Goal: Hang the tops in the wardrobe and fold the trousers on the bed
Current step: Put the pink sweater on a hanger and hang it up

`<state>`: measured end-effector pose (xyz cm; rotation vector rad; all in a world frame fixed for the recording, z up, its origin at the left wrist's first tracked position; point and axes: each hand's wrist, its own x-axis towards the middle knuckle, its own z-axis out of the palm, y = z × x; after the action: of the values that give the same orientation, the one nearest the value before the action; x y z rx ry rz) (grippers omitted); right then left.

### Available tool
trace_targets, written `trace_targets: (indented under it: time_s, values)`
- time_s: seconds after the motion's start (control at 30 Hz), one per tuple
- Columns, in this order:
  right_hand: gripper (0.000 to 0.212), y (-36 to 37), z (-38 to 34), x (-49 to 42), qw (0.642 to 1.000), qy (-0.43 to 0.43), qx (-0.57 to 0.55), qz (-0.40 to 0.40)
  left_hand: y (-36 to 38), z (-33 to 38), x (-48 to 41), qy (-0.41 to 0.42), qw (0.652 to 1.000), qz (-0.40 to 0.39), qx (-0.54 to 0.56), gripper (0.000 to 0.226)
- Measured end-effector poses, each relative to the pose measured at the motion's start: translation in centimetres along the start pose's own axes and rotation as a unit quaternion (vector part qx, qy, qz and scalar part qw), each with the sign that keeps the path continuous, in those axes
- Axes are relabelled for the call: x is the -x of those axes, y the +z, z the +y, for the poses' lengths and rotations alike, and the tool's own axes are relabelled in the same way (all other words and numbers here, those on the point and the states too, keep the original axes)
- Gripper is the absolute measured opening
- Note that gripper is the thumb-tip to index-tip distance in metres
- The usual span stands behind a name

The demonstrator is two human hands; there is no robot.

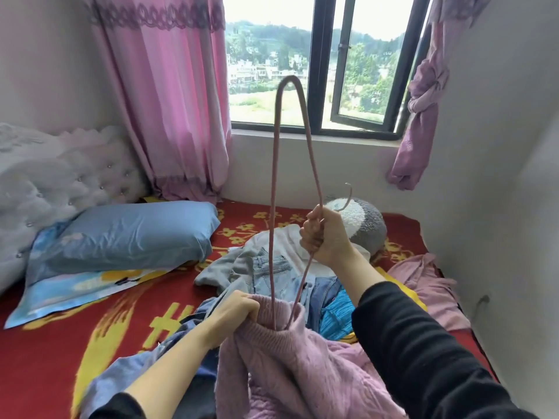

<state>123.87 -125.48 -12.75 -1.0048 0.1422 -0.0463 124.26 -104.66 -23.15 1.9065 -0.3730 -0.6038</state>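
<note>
A pink knitted sweater (pixel 290 367) lies bunched in front of me on the bed. My left hand (pixel 239 309) grips the edge of its neck opening. A pink hanger (pixel 276 176) stands on end, one end poking down into that neck and the other rising high before the window. My right hand (pixel 325 237) holds the hanger near its metal hook (pixel 348 196). Behind lies a heap of clothes: light blue jeans (pixel 269 269), a white top (pixel 290 249), a grey top (pixel 223 267) and darker denim (pixel 326 293). No wardrobe is in view.
The bed has a red blanket with yellow patterns (pixel 75 322). A blue pillow (pixel 130 234) lies at the left by the tufted headboard (pixel 60 182). A grey and white plush cushion (pixel 363 219) and a pink garment (pixel 423 279) lie right. The window (pixel 326 65) is ahead.
</note>
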Motion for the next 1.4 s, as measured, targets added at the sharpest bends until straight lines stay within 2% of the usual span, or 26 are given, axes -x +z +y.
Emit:
trace_targets:
  time_s: [0.07,0.13,0.2,0.27,0.4,0.47,0.5,0.57,0.6,0.63,0.77,0.87,0.93,1.0,1.13,1.23,1.3,1.33,1.4]
  values:
    - [0.045,-0.1,1.4,-0.2,1.000,0.018,0.022,-0.007,-0.2,0.2,0.3,0.006,0.999,-0.005,0.033,0.021]
    - [0.046,-0.6,2.8,-0.1,0.993,0.028,0.112,-0.008,-0.3,0.5,0.6,0.001,0.998,0.009,0.058,0.011]
    - [0.045,-1.9,4.1,0.1,0.964,0.018,0.264,0.017,-0.6,0.6,0.8,0.006,0.997,0.022,0.072,0.007]
    - [0.038,-3.5,4.7,0.6,0.919,0.000,0.389,0.058,-1.2,0.4,0.7,0.003,0.995,0.039,0.093,0.013]
    - [0.043,-7.1,4.1,1.1,0.877,-0.030,0.454,0.156,-1.4,0.3,-0.1,0.001,0.993,0.103,0.050,0.017]
    - [0.044,-7.9,3.1,1.5,0.855,-0.066,0.481,0.181,-1.1,0.4,-0.8,0.019,0.993,0.110,-0.029,0.031]
    - [0.043,-8.1,2.6,1.8,0.845,-0.085,0.495,0.183,-0.9,0.6,-1.0,0.026,0.987,0.108,-0.114,0.034]
    - [0.040,-8.1,1.8,2.7,0.830,-0.116,0.514,0.183,-1.0,1.0,-1.4,0.029,0.939,0.133,-0.317,0.032]
    - [0.038,-8.2,1.6,3.1,0.823,-0.131,0.520,0.187,-1.1,1.4,-1.4,0.025,0.913,0.158,-0.376,0.031]
    - [0.038,-8.6,1.4,3.5,0.814,-0.146,0.526,0.198,-1.3,1.9,-1.5,0.023,0.903,0.170,-0.393,0.032]
    - [0.042,-11.2,1.2,5.1,0.779,-0.178,0.547,0.250,-1.2,3.9,-1.9,0.046,0.935,0.151,-0.318,0.035]
    - [0.046,-13.4,1.6,6.8,0.765,-0.162,0.559,0.276,-1.1,4.8,-2.2,0.009,0.979,0.146,-0.139,0.027]
    - [0.046,-14.1,1.6,7.9,0.754,-0.164,0.566,0.289,-0.8,5.4,-2.1,-0.026,0.991,0.133,-0.011,0.024]
    - [0.044,-14.3,1.0,8.7,0.742,-0.178,0.578,0.289,-0.4,6.3,-1.9,-0.060,0.984,0.137,0.100,0.024]
    - [0.042,-13.7,0.2,9.5,0.728,-0.214,0.593,0.268,-0.7,7.5,-2.7,-0.138,0.931,0.159,0.298,0.023]
    - [0.046,-13.2,0.0,9.7,0.696,-0.228,0.625,0.269,-1.2,7.9,-3.4,-0.171,0.913,0.130,0.346,0.028]
    - [0.046,-13.0,-0.1,9.5,0.692,-0.232,0.633,0.259,-1.3,8.0,-3.6,-0.174,0.909,0.134,0.354,0.030]
    - [0.045,-12.9,-0.2,9.5,0.696,-0.232,0.629,0.257,-1.4,7.9,-3.7,-0.163,0.917,0.152,0.330,0.029]
    - [0.047,-12.8,-0.5,9.6,0.707,-0.231,0.615,0.262,-1.9,7.6,-4.1,-0.113,0.950,0.213,0.198,0.022]
